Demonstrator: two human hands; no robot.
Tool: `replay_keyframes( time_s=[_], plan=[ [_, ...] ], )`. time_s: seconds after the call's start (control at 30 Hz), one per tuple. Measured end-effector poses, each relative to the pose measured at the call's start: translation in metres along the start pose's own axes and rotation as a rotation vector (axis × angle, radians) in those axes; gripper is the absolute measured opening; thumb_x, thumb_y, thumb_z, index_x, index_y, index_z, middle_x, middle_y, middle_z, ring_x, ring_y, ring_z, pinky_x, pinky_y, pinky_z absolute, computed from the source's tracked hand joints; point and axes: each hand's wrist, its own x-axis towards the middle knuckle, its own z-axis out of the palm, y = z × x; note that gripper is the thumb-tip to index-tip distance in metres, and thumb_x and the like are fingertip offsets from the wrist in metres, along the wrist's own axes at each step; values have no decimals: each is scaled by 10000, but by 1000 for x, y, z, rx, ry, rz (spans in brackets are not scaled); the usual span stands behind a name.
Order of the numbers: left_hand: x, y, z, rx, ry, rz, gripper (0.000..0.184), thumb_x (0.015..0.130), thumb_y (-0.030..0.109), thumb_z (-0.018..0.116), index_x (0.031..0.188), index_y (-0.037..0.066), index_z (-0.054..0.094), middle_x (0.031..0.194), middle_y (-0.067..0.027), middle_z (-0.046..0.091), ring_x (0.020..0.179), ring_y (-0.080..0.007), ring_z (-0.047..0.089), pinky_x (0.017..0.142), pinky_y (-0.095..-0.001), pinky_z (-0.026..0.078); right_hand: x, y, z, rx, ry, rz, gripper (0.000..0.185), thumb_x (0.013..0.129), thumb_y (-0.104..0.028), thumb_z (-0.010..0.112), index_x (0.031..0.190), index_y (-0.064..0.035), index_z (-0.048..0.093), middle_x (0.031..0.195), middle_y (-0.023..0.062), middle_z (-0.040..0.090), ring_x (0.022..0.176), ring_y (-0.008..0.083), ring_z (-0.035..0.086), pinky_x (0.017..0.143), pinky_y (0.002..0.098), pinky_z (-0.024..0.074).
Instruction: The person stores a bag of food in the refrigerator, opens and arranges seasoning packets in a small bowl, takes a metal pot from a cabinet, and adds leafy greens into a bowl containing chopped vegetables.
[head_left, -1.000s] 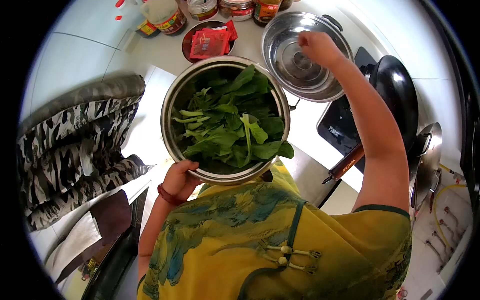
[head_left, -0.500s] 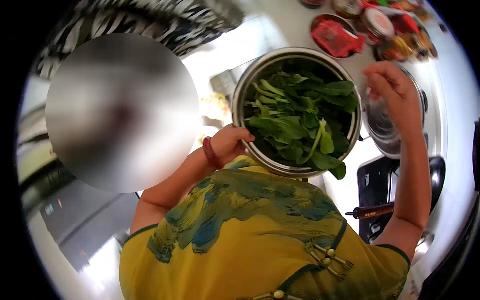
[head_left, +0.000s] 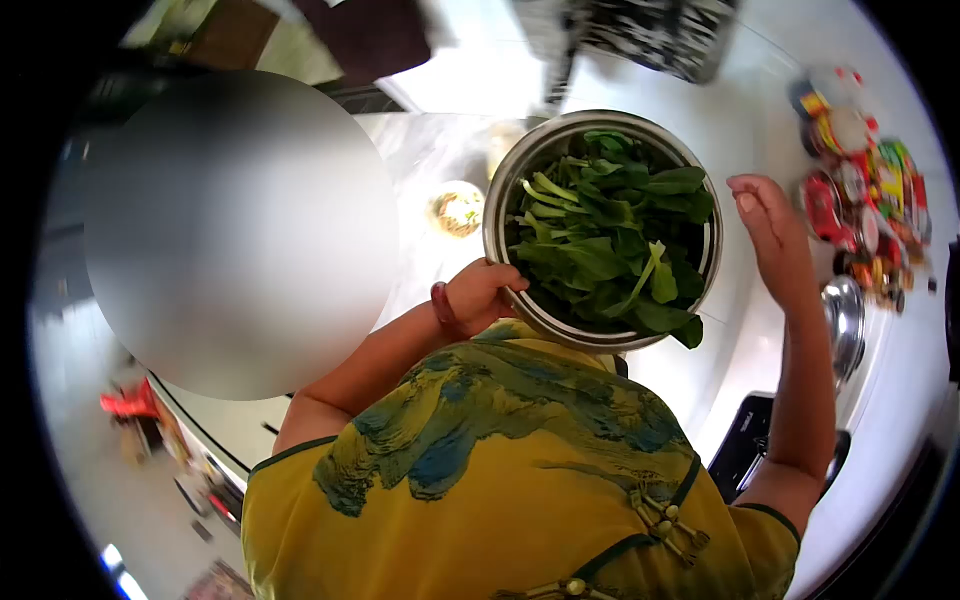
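A round stainless steel pot (head_left: 497, 215), tilted toward me, is heaped with leafy green vegetables (head_left: 605, 240). Several leaves hang over its lower right rim. My left hand (head_left: 482, 296) is closed on the pot's lower left edge, thumb over the rim, with a dark red bangle at the wrist. To the right of the pot, apart from it, my right hand (head_left: 770, 225) is raised with fingers stretched out and nothing in it.
Jars and packets (head_left: 870, 200) crowd the counter on the right, with a shiny metal bowl or lid (head_left: 843, 325) below them. A black appliance (head_left: 742, 445) lies near my right forearm. Beyond the pot's left side is a bowl of food (head_left: 457, 210) on a pale surface.
My view and body have turned, so the counter with jars has shifted right and down. The pot stays in my left hand. My right hand's fingers have straightened from a curl.
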Motion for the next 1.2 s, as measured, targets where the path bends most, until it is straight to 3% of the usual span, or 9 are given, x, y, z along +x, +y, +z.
replay_keyframes(
  time_s=[0.3,0.37,0.47,0.5,0.53,0.63,0.7,1.03,1.2],
  plan=[
    [-135,-59,-141,-331,415,162,201,779,49,579,956,-46,576,820,-136,624,755,-255,627,752,-410,532,20,-95,174,461,-197,239,503,964,-386,408,1334,-46,386,1365,116,411,1230,255,429,1007,373,337],
    [-185,-52,-151,1121,554,691,228,747,48,619,971,9,602,829,-124,646,777,-237,643,731,-352,535,46,-102,209,577,-318,224,583,944,-457,418,1370,-69,328,1398,110,369,1257,264,398,1018,438,304],
    [-181,-36,-132,-499,746,390,249,708,58,631,930,-51,595,808,-165,621,716,-279,640,555,-363,535,98,-98,228,521,-563,245,620,932,-504,396,1414,-146,242,1458,122,272,1274,270,352,1010,480,263],
    [-178,-32,-144,-621,757,455,235,712,55,595,909,-73,582,784,-169,590,655,-276,614,532,-360,525,118,-107,248,519,-444,268,523,875,-471,518,1259,-117,491,1274,153,509,1116,262,519,920,451,377],
    [-163,-34,-149,-746,720,558,251,710,60,594,919,-78,572,784,-168,588,639,-270,608,537,-368,526,147,-94,250,474,-579,241,518,891,-460,498,1286,-132,433,1316,138,452,1145,280,479,899,463,375],
    [-173,-14,-153,-900,875,569,273,706,39,572,935,-108,553,798,-190,593,684,-299,628,618,-409,557,205,-145,268,374,-791,208,351,884,-178,524,1210,-63,463,1258,141,460,1167,294,416,961,463,377],
    [-170,-41,-143,-1031,891,701,287,721,41,560,964,-108,533,788,-183,569,669,-305,616,623,-412,556,321,7,317,161,-812,90,364,870,-353,538,1150,-122,513,1153,109,561,987,265,560,704,439,444],
    [-180,-77,-112,-1583,1036,874,175,750,68,587,646,69,446,602,-39,398,504,-175,452,495,-332,486,374,-8,435,-619,-1154,-491,244,748,-280,610,850,-59,589,790,93,583,720,243,577,607,398,454],
    [-158,-100,-114,-1626,955,929,119,793,148,541,741,43,522,624,-87,494,553,-212,525,561,-358,528,473,35,485,-809,-989,-789,216,687,-243,645,699,-28,626,608,85,594,586,232,586,559,378,459]
  ],
)
